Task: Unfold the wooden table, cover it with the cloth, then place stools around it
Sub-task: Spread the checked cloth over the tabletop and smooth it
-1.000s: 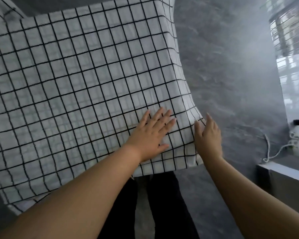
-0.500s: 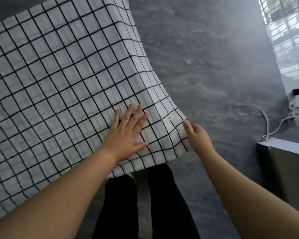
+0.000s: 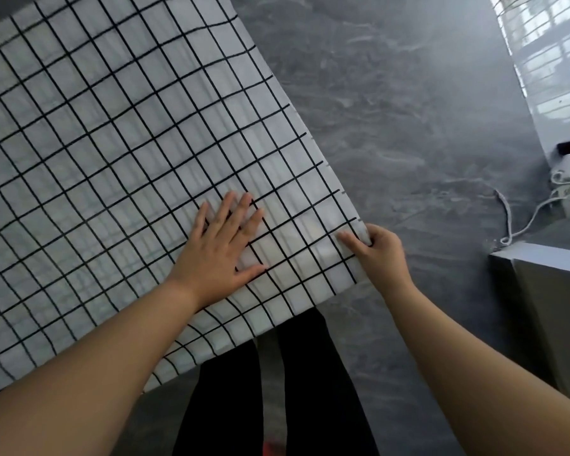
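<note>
White black-grid cloth (image 3: 112,159) lay spread flat over the desk, which was hidden under it; its near edge and right edge hung past the desk's near right corner. Left grip (image 3: 222,248) lay flat on the cloth near that corner, fingers straight and spread, palm pressing down. Right grip (image 3: 380,255) pinched the cloth's right edge, thumb on top, fingers curled under. Grey marbled floor (image 3: 408,126) lay beyond. White cord (image 3: 520,218) lay on the floor at right. Black trouser legs (image 3: 231,390) showed below the cloth.
</note>
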Action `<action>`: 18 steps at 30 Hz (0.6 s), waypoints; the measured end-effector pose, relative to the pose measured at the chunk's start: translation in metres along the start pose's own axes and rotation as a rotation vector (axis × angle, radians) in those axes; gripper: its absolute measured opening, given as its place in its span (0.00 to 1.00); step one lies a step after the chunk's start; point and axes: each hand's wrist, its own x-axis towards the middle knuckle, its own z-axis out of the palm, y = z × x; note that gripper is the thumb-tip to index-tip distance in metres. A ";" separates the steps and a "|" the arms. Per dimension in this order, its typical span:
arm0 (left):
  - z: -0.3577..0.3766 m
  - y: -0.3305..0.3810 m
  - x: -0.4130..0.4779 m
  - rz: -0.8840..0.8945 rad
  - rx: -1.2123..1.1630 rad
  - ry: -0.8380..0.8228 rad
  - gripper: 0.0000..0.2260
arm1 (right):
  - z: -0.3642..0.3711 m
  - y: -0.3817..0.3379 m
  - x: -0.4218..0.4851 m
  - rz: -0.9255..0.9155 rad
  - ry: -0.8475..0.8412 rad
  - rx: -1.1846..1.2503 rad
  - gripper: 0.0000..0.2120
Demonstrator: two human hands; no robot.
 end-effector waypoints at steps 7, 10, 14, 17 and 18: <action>-0.005 0.011 0.016 0.029 0.024 0.003 0.37 | -0.017 0.000 0.001 0.008 0.044 0.039 0.14; -0.002 0.017 0.021 0.034 0.021 0.007 0.37 | -0.021 0.004 0.004 0.028 0.053 0.033 0.14; -0.001 0.016 0.020 0.042 -0.012 0.037 0.36 | -0.019 0.003 0.008 0.062 0.035 -0.028 0.11; -0.006 0.007 0.018 -0.024 -0.082 0.103 0.34 | -0.009 -0.004 0.012 -0.055 0.181 -0.379 0.20; -0.008 0.002 0.017 -0.073 -0.104 0.132 0.33 | -0.003 -0.011 0.011 -0.128 0.229 -0.440 0.24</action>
